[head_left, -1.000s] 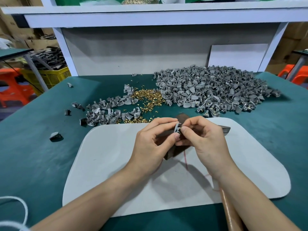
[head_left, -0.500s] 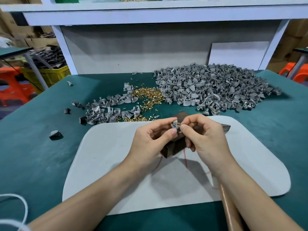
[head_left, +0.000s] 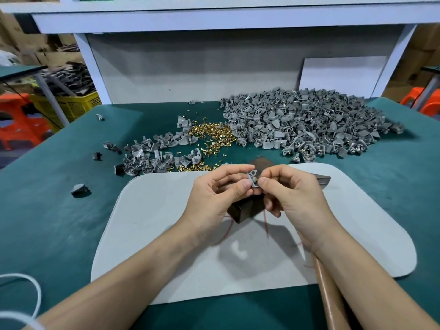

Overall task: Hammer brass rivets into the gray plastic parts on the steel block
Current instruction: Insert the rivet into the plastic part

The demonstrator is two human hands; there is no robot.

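left fingers [head_left: 241, 187]: thumb and forefinger of the left hand [head_left: 217, 190] are closed in a pinch on one gray part [head_left: 253, 179], holding it upright so its holes face the eyes.
right fingers [head_left: 264, 184]: thumb and forefinger of the right hand [head_left: 294, 195] are pinched tight at the part's right edge, with the rest curled under. They are likely seating a rivet, but it is too small to tell.
part: held in the air between both hands, just above the block [head_left: 245, 210] and not yet set on it.
block: dark and mostly hidden under the hands, with its near corner showing. It serves as the anvil.
hammer [head_left: 323, 181]: lies idle with its head just beside the right hand and its handle under that forearm, ready to grab.
mat [head_left: 166, 234]: a pale pad under the block, probably to deaden blows.
rivets [head_left: 212, 134]: a loose brass heap beyond the mat, within easy reach.
pile [head_left: 309, 125]: gray stock, far right.
heap [head_left: 152, 159]: fewer parts, far left, perhaps finished ones.
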